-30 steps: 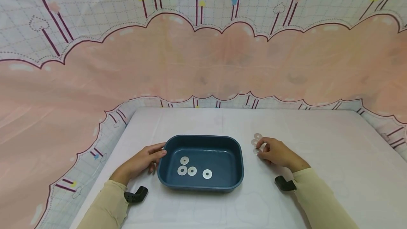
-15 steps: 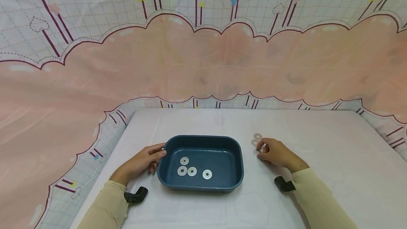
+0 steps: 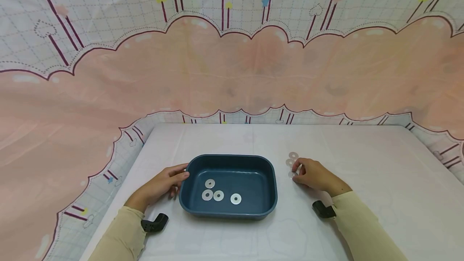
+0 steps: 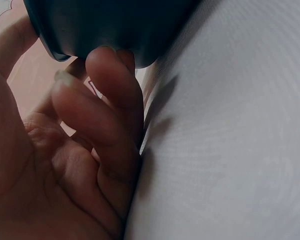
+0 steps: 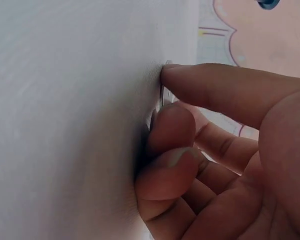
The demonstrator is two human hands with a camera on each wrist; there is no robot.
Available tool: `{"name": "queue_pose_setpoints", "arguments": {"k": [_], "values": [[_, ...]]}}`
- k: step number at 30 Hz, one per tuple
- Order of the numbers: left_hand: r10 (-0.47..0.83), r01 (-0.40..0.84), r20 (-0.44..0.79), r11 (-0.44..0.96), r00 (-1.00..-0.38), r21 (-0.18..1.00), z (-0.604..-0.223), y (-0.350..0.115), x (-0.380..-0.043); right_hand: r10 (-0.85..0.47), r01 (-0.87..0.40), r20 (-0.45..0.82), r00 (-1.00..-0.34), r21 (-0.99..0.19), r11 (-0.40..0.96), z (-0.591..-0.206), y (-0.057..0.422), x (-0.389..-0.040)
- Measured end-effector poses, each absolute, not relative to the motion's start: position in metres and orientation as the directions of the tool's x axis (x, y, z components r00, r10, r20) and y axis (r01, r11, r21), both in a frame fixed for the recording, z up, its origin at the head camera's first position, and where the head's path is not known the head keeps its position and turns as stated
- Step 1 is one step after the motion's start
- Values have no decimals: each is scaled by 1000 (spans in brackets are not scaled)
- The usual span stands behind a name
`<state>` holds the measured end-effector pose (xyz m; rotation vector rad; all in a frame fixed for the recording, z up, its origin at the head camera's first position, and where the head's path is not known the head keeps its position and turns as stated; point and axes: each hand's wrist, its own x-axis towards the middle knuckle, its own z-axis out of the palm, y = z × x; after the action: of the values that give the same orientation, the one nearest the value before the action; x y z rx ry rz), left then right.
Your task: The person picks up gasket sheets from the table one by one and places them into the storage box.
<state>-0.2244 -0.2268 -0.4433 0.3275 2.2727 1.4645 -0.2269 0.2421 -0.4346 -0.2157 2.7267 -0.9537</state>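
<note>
A dark blue rectangular tray (image 3: pixel 253 180) stands on the white table, with several flat metal washers (image 3: pixel 218 195) lying inside. My left hand (image 3: pixel 159 184) grips the tray's left end, thumb at the rim; in the left wrist view, curled fingers (image 4: pixel 115 80) sit by the tray's outer wall. To the right of the tray, my right hand (image 3: pixel 315 176) pinches a washer (image 3: pixel 291 175) low at the table surface, thumb and fingertips at its edge. In the right wrist view this washer (image 5: pixel 166 95) shows edge-on, partly hidden by the fingers.
Further washers (image 3: pixel 293 155) lie just beyond the right fingertips, close together. Black wrist cameras (image 3: pixel 155 223) hang beneath both forearms. A patterned cloth (image 3: pixel 232 71) rises behind the table's back edge.
The right hand and the washer under its fingers have shifted very slightly toward the near side. The left hand and tray stay as they were.
</note>
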Motion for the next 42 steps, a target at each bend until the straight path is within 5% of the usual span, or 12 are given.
{"name": "queue_pose_setpoints", "arguments": {"k": [42], "values": [[416,-16,-210,422,-885,906,-441,-226,-224,-311,-191,-96,-945,-611,768,-431,238,-221]]}}
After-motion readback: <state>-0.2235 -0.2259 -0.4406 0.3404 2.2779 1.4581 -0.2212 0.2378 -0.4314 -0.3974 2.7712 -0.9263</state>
